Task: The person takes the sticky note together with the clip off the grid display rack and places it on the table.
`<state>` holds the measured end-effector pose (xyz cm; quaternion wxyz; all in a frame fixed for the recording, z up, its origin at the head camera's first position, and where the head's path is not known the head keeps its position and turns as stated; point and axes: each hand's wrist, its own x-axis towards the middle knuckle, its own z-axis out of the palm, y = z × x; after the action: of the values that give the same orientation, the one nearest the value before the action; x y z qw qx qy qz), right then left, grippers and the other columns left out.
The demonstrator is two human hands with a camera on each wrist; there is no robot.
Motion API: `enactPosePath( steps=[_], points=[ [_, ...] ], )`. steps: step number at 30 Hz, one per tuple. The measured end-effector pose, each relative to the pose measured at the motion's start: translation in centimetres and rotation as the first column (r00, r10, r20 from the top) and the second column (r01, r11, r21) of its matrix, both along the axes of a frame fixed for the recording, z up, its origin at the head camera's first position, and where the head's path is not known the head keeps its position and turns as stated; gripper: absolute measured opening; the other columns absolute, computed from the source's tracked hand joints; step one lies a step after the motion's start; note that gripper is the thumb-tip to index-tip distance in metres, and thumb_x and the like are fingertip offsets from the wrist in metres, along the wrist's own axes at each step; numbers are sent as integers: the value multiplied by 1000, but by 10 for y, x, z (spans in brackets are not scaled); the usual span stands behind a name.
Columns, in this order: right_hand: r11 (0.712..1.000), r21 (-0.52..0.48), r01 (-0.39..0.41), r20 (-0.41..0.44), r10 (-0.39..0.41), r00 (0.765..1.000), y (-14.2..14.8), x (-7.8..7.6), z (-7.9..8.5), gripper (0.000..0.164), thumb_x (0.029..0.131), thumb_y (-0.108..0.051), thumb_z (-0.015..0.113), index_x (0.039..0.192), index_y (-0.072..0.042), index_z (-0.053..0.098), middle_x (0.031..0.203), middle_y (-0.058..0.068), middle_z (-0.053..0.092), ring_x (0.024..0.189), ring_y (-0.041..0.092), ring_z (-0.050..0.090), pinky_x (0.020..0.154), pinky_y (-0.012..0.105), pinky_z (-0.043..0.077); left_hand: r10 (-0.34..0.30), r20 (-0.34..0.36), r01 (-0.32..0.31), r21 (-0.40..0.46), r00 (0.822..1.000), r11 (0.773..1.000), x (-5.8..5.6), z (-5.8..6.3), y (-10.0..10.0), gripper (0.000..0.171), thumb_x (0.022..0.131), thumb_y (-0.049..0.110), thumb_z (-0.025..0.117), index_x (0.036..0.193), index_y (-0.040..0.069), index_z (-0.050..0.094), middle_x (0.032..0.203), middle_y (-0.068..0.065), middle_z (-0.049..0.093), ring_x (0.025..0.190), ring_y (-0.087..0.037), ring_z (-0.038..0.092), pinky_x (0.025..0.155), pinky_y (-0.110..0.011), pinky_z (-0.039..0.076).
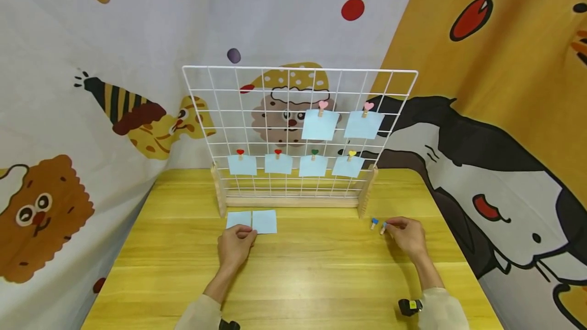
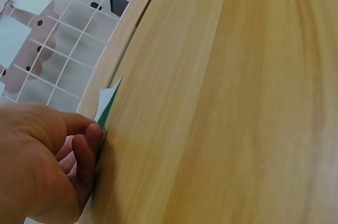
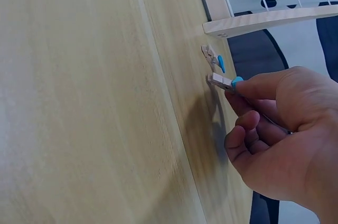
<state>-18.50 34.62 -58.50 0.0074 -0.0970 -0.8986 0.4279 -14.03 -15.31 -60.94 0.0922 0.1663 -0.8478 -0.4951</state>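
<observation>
Two light blue paper squares lie side by side on the table, a left paper square (image 1: 238, 217) and a right paper square (image 1: 265, 222). My left hand (image 1: 235, 246) is at their near edge. In the left wrist view its thumb and finger pinch a paper square (image 2: 107, 102) whose corner tilts up; which of the two cannot be told. On the right, my right hand (image 1: 407, 236) pinches a small wooden clothespin (image 3: 221, 81) by its blue-topped end. A second blue-topped clothespin (image 1: 374, 224) lies just beside it on the table.
A white wire grid rack (image 1: 286, 196) on wooden feet stands at the back. Several blue paper squares hang there from heart-topped clothespins, two in an upper row (image 1: 319, 125) and several in a lower row (image 1: 278, 164). Patterned curtains (image 1: 151, 24) surround the wooden table (image 1: 312, 279).
</observation>
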Motion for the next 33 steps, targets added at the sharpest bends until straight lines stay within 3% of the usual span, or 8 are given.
enactPosePath(
  steps=[4,11,22,33],
  points=[
    [1000,10,-7,-9,7,1000,-1,-4,-3,24,107,-14,77,123,2,82,122,25,82,97,22,75,70,21,59,-1,-8,1,8,1000,1000,0,0,0,9,95,17,91,97,9,87,84,-9,87,62,-8,76,60,-19,53],
    [996,80,-26,-45,29,999,-1,-5,-11,22,108,-16,76,123,-2,84,122,22,84,112,37,79,78,16,56,4,-25,-3,27,1000,1000,0,1,1,8,94,16,91,95,9,87,83,-9,87,59,-6,74,58,-19,53],
    [989,142,-51,-108,67,992,2,-7,-17,18,108,-16,78,120,-5,85,115,18,86,103,27,80,79,16,55,-2,-4,2,28,1000,1000,1,2,-1,9,95,16,91,96,8,87,84,-9,87,61,-10,76,58,-19,52],
    [984,159,-76,-122,96,988,5,-7,-18,19,109,-15,77,123,-6,86,118,18,86,112,39,81,83,18,57,-1,-11,1,41,1000,999,3,2,-2,8,95,16,91,96,8,87,84,-10,87,62,-10,77,59,-18,53]
  ],
)
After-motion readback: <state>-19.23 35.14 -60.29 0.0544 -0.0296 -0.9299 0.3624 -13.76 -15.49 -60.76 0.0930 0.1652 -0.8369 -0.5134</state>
